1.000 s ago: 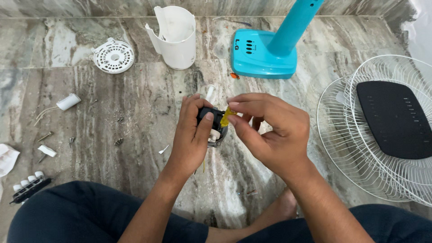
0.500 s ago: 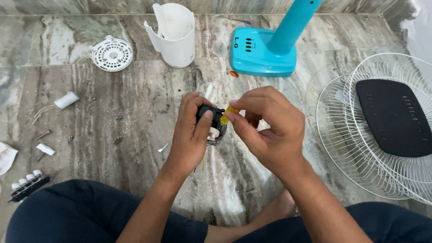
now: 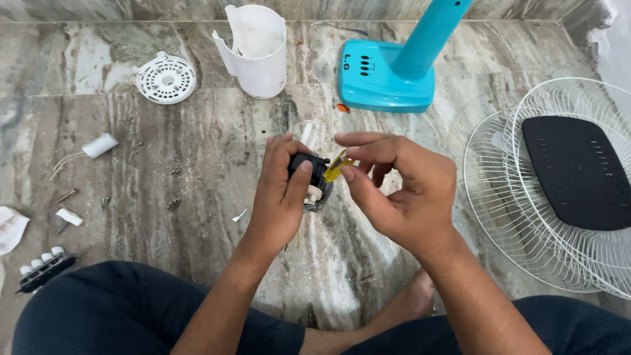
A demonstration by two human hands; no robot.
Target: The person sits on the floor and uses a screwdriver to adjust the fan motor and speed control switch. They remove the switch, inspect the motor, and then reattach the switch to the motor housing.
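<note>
Grey marble floor [image 3: 118, 164] lies under both hands.

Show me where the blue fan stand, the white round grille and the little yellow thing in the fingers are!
blue fan stand [image 3: 384, 82], head view, on its flat base.
white round grille [image 3: 165, 79], head view, on its centre.
little yellow thing [image 3: 334, 168], head view, on its middle, pinched by the right hand [image 3: 401, 190].

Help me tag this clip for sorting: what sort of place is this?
Probably a home floor used for a repair: a marble-patterned tiled floor, a dismantled turquoise pedestal fan base and its white wire fan guard, loose screws beside the seated person.
</note>
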